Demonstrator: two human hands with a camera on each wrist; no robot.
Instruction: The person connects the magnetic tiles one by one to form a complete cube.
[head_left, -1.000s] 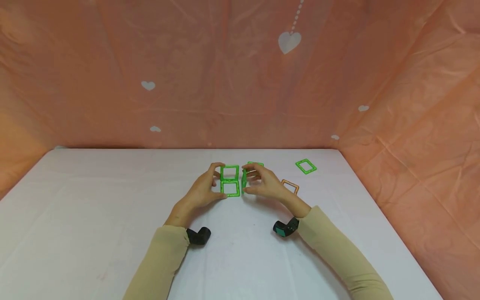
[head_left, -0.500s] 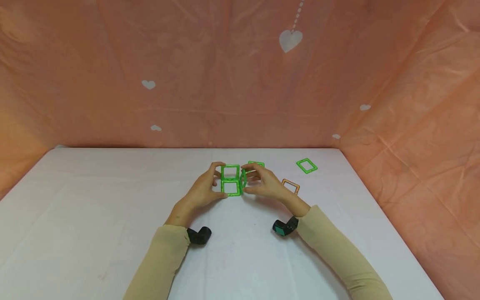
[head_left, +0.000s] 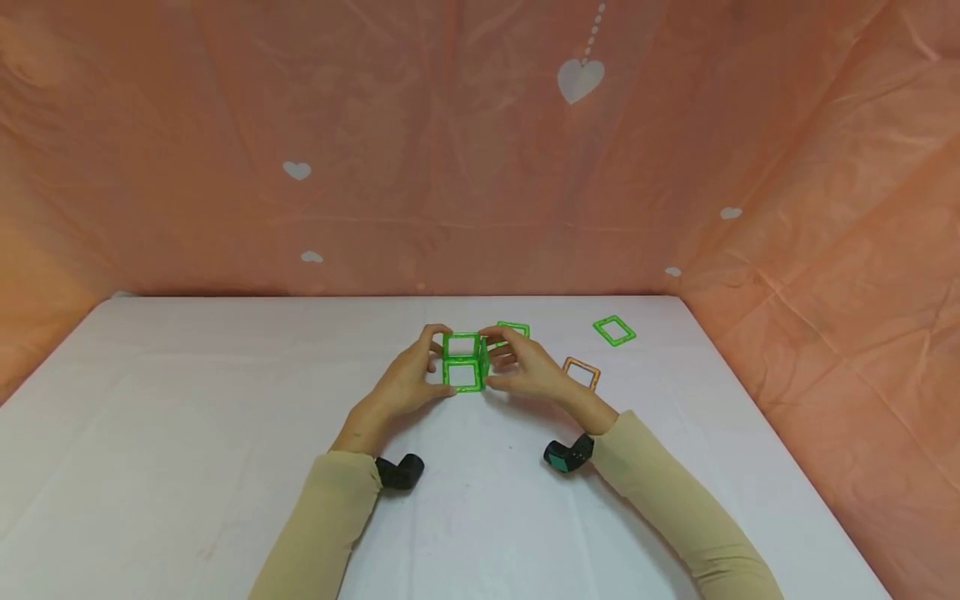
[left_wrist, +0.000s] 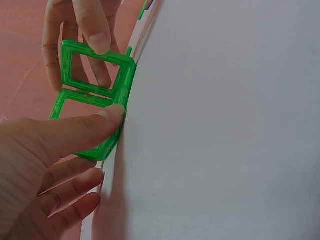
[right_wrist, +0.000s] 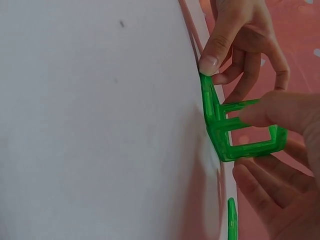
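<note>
The green frames (head_left: 461,359) are near the far side of the bench (head_left: 225,433), between the two hands: one square appears to lie flat, another seems to rise at its far edge, and a third, the side frame (head_left: 483,363), stands upright along the right. The left hand (head_left: 405,375) pinches the joined pair by its left end, thumb at the near edge and index at the far top; the right hand (head_left: 531,367) pinches the side frame, thumb near, fingers beyond. They look like thin, glossy plastic, so probably light, stiff and a little slick, hard to bend but easy to knock askew. The joints are likely the weak point, folding like hinges if pushed unevenly. Best hold: the outer bars, near the corners, with light pressure, leaving the meeting edges free of fingertips.
</note>
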